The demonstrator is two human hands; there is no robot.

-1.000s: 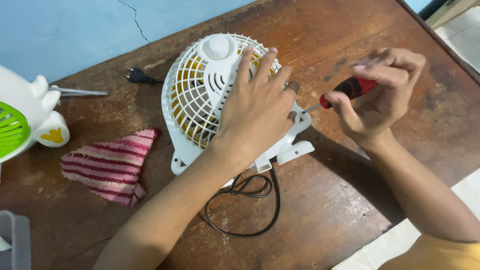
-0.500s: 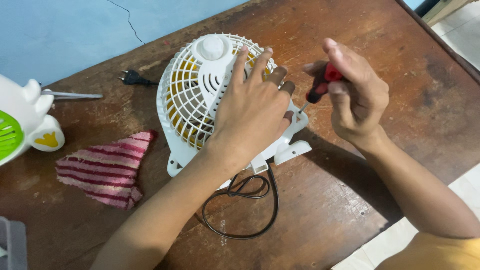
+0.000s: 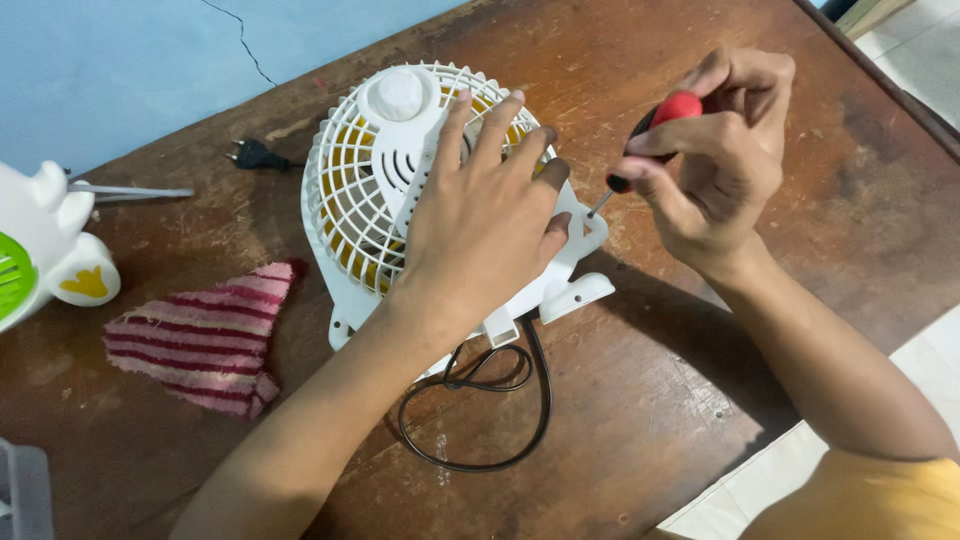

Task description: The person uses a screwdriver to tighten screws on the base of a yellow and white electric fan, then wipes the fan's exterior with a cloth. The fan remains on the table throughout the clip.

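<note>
No packages, labels, signs, screens in view.

Worn brown table (image 3: pixel 700 400) bears fan (image 3: pixel 360 190), cloth (image 3: pixel 200 335) (striped), plug (image 3: pixel 250 153).

I'm at home, it seems, working at a worn wooden table (image 3: pixel 700 400) against a cracked blue wall (image 3: pixel 130 60). A striped rag (image 3: pixel 200 335) lies by me, tiled floor (image 3: pixel 760 500) below.

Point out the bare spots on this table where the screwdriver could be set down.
Bare wood lies right of the right hand toward the table's far edge, and in front of the black cord, between both forearms. Crowded: the left side, where the striped cloth, plug and second white fan flank the white fan under the left hand.
</note>
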